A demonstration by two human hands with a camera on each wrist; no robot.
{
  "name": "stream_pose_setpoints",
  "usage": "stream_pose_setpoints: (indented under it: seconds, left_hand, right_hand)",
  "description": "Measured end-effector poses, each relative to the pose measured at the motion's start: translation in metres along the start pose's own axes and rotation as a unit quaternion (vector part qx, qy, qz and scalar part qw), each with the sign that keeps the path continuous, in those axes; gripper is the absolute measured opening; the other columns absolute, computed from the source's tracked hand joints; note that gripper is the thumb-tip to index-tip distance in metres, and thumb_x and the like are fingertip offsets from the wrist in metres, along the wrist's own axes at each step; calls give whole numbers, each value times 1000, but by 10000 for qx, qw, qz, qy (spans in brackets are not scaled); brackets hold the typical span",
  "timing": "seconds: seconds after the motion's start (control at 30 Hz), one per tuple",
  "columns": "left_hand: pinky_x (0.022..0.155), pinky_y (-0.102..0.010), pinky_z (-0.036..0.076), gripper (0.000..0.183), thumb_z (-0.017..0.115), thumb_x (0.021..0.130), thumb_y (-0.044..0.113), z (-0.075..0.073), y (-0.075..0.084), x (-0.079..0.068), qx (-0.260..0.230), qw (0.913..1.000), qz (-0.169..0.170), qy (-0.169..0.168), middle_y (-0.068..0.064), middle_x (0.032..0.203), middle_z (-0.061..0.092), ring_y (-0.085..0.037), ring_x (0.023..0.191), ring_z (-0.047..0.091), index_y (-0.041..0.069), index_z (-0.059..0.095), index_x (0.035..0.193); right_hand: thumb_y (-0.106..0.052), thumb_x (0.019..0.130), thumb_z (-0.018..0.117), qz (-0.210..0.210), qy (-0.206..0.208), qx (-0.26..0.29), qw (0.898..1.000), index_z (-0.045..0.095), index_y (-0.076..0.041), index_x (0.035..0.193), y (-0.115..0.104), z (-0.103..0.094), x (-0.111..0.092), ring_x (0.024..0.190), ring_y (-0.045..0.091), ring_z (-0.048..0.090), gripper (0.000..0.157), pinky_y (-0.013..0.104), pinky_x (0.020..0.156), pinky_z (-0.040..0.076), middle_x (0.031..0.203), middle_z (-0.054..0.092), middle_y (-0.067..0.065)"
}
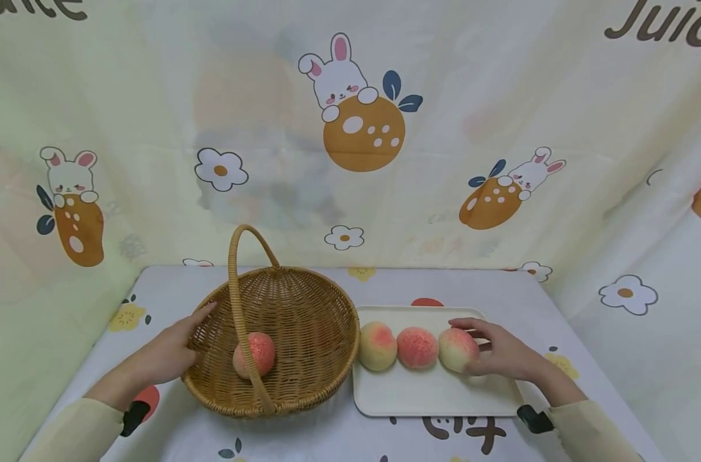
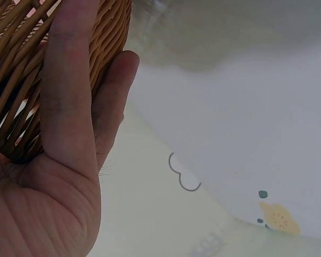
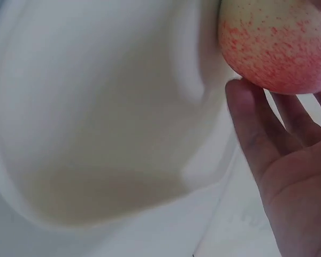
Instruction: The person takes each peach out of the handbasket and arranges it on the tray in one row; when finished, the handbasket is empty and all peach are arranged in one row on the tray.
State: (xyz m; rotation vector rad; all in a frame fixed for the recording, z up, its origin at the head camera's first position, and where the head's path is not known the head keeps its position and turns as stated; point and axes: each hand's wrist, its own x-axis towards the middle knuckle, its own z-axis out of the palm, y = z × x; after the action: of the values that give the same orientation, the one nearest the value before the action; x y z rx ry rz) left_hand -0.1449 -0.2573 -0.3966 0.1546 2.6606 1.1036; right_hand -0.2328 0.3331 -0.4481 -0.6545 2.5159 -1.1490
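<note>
On the left of the table stands a wicker basket (image 1: 310,301) with a tall arched handle; one peach (image 1: 260,353) lies inside it, partly behind the handle. My left hand (image 1: 168,346) grips the basket's left side, and the left wrist view has its fingers (image 2: 69,96) lying along the woven wall. A cream tray (image 1: 419,394) to the right of the basket bears three peaches in a row. Around the rightmost peach (image 1: 457,350) my right hand (image 1: 503,353) has its thumb and fingers. The right wrist view shows fingertips touching this peach's reddish side.
Beside the gripped peach on the tray are a middle peach (image 1: 417,348) and a left peach (image 1: 378,346), the left one close to the basket's rim. A patterned cloth covers the table (image 1: 304,436), and a printed curtain (image 1: 258,96) hangs behind it.
</note>
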Motion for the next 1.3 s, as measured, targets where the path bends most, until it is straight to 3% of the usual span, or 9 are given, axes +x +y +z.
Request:
stream_pose_setpoints:
  seconds: [0.23, 0.33, 0.5, 0.63, 0.77, 0.93, 1.1, 1.3]
  left_hand:
    - [102, -71, 36, 91, 50, 77, -14, -1, 1, 1, 5, 10000, -33, 13, -40, 157, 18, -61, 139, 24, -1, 14, 160]
    - [101, -70, 37, 91, 50, 77, -15, -1, 1, 2, 1, 10000, -69, 1, -40, 156, 18, -61, 138, 25, -1, 14, 160]
    - [99, -70, 39, 92, 51, 77, -15, -1, 1, 1, 16, 10000, -67, 31, -41, 156, 19, -62, 137, 27, -2, 15, 160]
    - [100, -70, 39, 92, 50, 76, -15, -2, 0, 1, 2, 10000, -35, 48, -41, 156, 19, -61, 138, 26, -2, 15, 160]
    - [99, -69, 41, 92, 49, 77, -15, -1, 0, 0, -91, 10000, -24, 32, -41, 156, 17, -61, 138, 26, -1, 14, 160]
    - [95, -65, 46, 91, 50, 78, -14, 0, 1, -2, -188, 9998, 4, 5, -42, 155, 17, -61, 136, 30, -2, 13, 160]
    - [97, -67, 44, 90, 52, 80, -13, 0, 1, -2, -56, 9999, 70, 59, -42, 154, 19, -62, 136, 29, -2, 14, 160]
    - [101, -69, 39, 89, 52, 80, -12, 0, 1, -2, 14, 10000, 63, 70, -41, 156, 20, -60, 138, 28, -1, 15, 160]
  right_hand:
    - [-16, 75, 85, -81, -68, 44, 9999, 53, -4, 143, 5, 2, 5, 116, 34, 57, 76, 33, 89, 54, 134, 58, 12]
    - [-18, 76, 86, -180, -61, -42, 9998, 50, -2, 145, -2, 1, 8, 120, 40, 55, 79, 42, 93, 53, 138, 55, 17]
    - [-24, 84, 82, -614, 275, -212, 9975, 46, -6, 148, -41, -1, 27, 132, 42, 49, 76, 60, 101, 45, 147, 50, 14]
    - [-22, 89, 78, -1016, 255, 111, 9944, 45, -13, 150, -93, 6, 52, 135, 34, 48, 70, 56, 106, 42, 150, 49, 5]
    - [-17, 89, 77, -1523, -91, 617, 9864, 41, -15, 154, -142, 24, 82, 138, 29, 45, 73, 51, 109, 41, 153, 45, 2]
    - [-17, 90, 77, -1964, -509, 1159, 9723, 37, -20, 156, -186, 57, 119, 139, 28, 45, 78, 49, 110, 40, 155, 43, -2]
    - [-20, 90, 76, -1898, -906, 1409, 9674, 35, -22, 157, -211, 96, 143, 139, 27, 45, 79, 49, 108, 42, 155, 42, -2]
    - [-18, 91, 75, -1518, -1487, 1365, 9676, 32, -19, 158, -222, 132, 150, 136, 17, 46, 80, 43, 108, 44, 155, 40, -2]
